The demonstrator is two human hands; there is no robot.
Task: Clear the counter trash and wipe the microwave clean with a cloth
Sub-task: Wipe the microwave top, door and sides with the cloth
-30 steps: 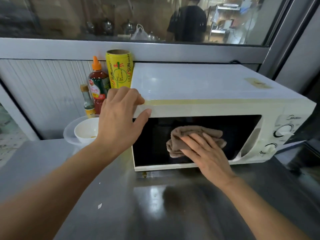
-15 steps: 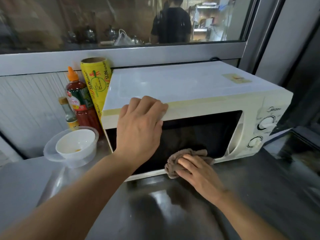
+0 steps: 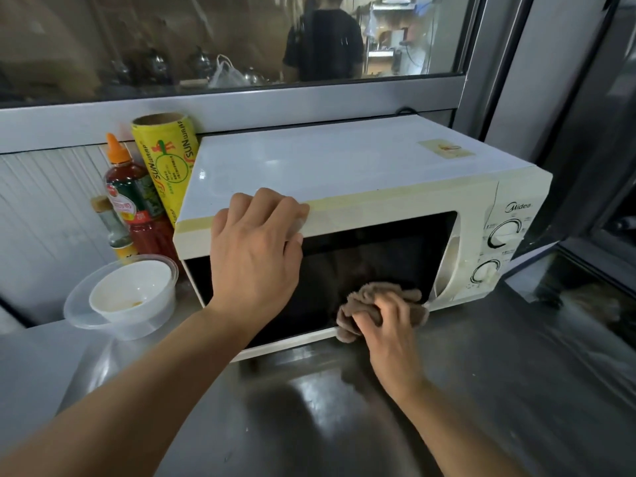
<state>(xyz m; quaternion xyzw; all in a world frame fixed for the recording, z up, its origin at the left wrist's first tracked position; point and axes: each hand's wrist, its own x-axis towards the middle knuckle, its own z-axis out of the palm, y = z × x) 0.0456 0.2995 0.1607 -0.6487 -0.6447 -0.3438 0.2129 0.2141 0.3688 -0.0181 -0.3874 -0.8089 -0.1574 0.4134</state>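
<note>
Bottles [image 3: 132, 204] and containers [image 3: 120, 297] crowd the microwave's [image 3: 344, 166] left side.

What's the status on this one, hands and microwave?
Left hand braces microwave top edge. Right hand grips cloth at door's lower right. Nothing in the way.

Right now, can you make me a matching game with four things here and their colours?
Things:
1. cloth
2. sauce bottle cap
3. wrap roll
4. bowl

Colours:
A. yellow
B. white
C. brown
D. orange

Pairs: 1-C, 2-D, 3-A, 4-B
</note>
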